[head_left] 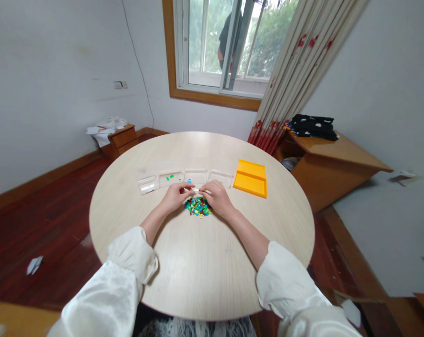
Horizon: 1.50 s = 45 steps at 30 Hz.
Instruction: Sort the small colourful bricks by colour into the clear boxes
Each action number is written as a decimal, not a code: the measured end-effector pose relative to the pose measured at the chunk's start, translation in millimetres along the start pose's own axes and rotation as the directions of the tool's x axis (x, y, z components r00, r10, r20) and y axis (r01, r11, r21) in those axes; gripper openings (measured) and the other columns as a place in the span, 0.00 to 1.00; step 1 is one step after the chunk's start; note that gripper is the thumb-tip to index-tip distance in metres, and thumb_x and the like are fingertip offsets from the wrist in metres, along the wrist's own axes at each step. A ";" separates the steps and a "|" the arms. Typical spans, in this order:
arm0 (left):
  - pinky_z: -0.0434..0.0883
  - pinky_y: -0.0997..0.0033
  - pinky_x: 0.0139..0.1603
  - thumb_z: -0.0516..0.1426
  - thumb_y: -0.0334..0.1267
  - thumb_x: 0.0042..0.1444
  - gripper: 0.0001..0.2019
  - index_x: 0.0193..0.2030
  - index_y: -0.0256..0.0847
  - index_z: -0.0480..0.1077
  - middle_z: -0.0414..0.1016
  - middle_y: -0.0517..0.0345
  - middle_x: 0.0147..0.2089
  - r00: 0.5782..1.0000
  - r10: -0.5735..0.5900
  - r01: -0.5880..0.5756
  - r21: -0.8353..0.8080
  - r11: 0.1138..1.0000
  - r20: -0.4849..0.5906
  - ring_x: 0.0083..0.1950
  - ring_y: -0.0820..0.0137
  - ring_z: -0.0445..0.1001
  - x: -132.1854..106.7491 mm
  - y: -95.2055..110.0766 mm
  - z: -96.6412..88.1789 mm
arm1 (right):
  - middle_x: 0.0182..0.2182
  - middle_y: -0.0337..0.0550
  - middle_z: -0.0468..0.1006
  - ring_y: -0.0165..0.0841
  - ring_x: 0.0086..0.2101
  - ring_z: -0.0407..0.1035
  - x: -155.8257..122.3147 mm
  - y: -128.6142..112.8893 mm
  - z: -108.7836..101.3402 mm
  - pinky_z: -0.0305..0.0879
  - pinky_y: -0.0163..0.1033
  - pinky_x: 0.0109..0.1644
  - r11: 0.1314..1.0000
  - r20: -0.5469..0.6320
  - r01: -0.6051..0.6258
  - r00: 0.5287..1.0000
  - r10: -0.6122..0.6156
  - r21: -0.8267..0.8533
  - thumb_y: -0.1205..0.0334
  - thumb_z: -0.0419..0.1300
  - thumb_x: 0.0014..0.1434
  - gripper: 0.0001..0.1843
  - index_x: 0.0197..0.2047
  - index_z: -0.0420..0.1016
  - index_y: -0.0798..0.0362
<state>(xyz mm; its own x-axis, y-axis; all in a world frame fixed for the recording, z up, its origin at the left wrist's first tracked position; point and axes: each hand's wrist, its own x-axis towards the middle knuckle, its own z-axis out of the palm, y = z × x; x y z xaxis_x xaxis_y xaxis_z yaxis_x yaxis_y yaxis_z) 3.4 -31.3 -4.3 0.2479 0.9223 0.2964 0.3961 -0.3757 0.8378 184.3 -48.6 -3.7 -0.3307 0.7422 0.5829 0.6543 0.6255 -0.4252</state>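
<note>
My left hand point(177, 194) and my right hand point(215, 194) meet above the table, fingers pinched on a small white toy brick piece point(196, 189) between them. Whether it is one brick or several joined is too small to tell. Just below lies a heap of tiny bricks point(198, 207) in green, blue, brown, white and yellow. Behind my hands stand clear plastic boxes in a row. The leftmost box point(140, 187) has white pieces in it, the second box point(161, 181) a few green ones. A blue piece point(189, 181) shows in the third box point(201, 174).
A yellow two-part tray point(251, 177) lies right of the clear boxes on the round table point(201, 271). A tilted wooden cabinet point(324, 173) stands beyond the right edge, a small drawer unit point(123, 139) at the far left. A person point(226, 40) is outside the window.
</note>
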 end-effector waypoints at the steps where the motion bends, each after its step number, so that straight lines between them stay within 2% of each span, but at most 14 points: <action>1: 0.58 0.74 0.26 0.58 0.41 0.46 0.12 0.35 0.36 0.76 0.73 0.60 0.25 1.000 0.005 -0.005 -0.002 1.000 0.018 0.22 0.77 0.57 -0.4 0.3 0.4 | 0.32 0.43 0.77 0.37 0.38 0.67 0.1 -1.0 -0.3 0.59 0.43 0.44 1.000 0.005 -0.001 1.000 0.001 0.006 0.65 0.59 0.57 0.05 0.33 0.76 0.51; 15: 0.55 0.73 0.26 0.57 0.41 0.44 0.09 0.28 0.38 0.75 0.66 0.62 0.19 1.000 0.001 -0.001 -0.011 1.000 0.030 0.23 0.75 0.55 -1.5 5.8 -1.1 | 0.35 0.44 0.79 0.36 0.39 0.67 -0.9 -4.4 -3.7 0.61 0.43 0.45 0.998 -0.006 -0.008 1.000 0.008 0.059 0.67 0.57 0.58 0.07 0.37 0.77 0.50; 24: 0.55 0.73 0.26 0.56 0.41 0.45 0.10 0.27 0.37 0.75 0.65 0.63 0.19 1.000 0.013 -0.013 0.016 1.000 0.023 0.23 0.75 0.56 -1.4 3.6 -1.1 | 0.33 0.44 0.79 0.37 0.38 0.68 -0.7 -2.7 -0.9 0.61 0.44 0.45 0.998 -0.024 -0.007 1.000 0.008 0.059 0.68 0.57 0.57 0.07 0.33 0.76 0.50; 29: 0.55 0.73 0.26 0.56 0.41 0.46 0.10 0.26 0.37 0.73 0.63 0.63 0.19 1.000 -0.003 0.003 0.016 1.000 -0.011 0.23 0.75 0.56 -1.5 3.9 -2.2 | 0.33 0.43 0.78 0.37 0.38 0.68 0.9 7.9 -1.3 0.61 0.44 0.46 0.997 -0.093 -0.037 0.995 0.043 0.066 0.68 0.58 0.56 0.06 0.31 0.76 0.50; 31: 0.56 0.73 0.27 0.56 0.41 0.46 0.09 0.25 0.37 0.73 0.63 0.63 0.19 0.999 -0.010 0.011 0.021 1.000 -0.049 0.23 0.75 0.57 -1.0 3.5 -2.8 | 0.33 0.43 0.78 0.37 0.39 0.68 1.6 18.7 -6.9 0.60 0.44 0.46 0.995 -0.174 -0.093 0.980 0.100 0.048 0.67 0.58 0.56 0.06 0.31 0.75 0.50; 34: 0.58 0.72 0.28 0.56 0.40 0.46 0.08 0.24 0.37 0.72 0.64 0.63 0.19 0.996 -0.011 0.014 0.029 0.999 -0.091 0.24 0.74 0.58 -0.5 3.0 -3.5 | 0.32 0.45 0.78 0.38 0.38 0.68 0.5 39.0 -18.8 0.59 0.44 0.45 0.974 -0.321 -0.227 0.922 0.215 -0.001 0.65 0.57 0.57 0.06 0.30 0.75 0.52; 36: 0.58 0.73 0.28 0.56 0.40 0.46 0.08 0.24 0.38 0.72 0.64 0.63 0.19 0.995 -0.014 0.017 0.030 0.999 -0.097 0.24 0.74 0.58 -0.6 2.9 -3.8 | 0.31 0.45 0.78 0.39 0.36 0.67 -1.5 51.2 -25.2 0.58 0.44 0.43 0.951 -0.366 -0.307 0.890 0.271 -0.043 0.63 0.57 0.57 0.07 0.29 0.74 0.53; 39: 0.58 0.73 0.27 0.56 0.40 0.46 0.08 0.24 0.38 0.72 0.63 0.63 0.19 0.995 -0.017 0.020 0.035 0.999 -0.098 0.23 0.74 0.57 -0.8 3.3 -4.0 | 0.29 0.45 0.77 0.38 0.34 0.67 -4.7 62.6 -28.2 0.56 0.43 0.42 0.925 -0.402 -0.367 0.865 0.301 -0.097 0.62 0.56 0.57 0.09 0.29 0.75 0.54; 45: 0.57 0.73 0.27 0.55 0.41 0.46 0.09 0.24 0.37 0.71 0.62 0.64 0.18 0.993 -0.022 0.028 0.055 0.998 -0.113 0.23 0.75 0.57 -0.6 6.5 -4.0 | 0.28 0.44 0.77 0.36 0.33 0.66 -6.3 69.2 -23.2 0.53 0.40 0.40 0.920 -0.404 -0.366 0.870 0.284 -0.142 0.62 0.56 0.58 0.09 0.29 0.75 0.54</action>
<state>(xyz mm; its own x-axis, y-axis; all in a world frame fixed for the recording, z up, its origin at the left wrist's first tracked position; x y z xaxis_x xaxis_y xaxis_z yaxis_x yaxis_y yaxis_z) 2.3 -34.0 2.7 0.1377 0.9345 0.3282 0.4509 -0.3542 0.8193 247.4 -15.6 -20.8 0.1725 0.7257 0.6660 0.8193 0.2696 -0.5060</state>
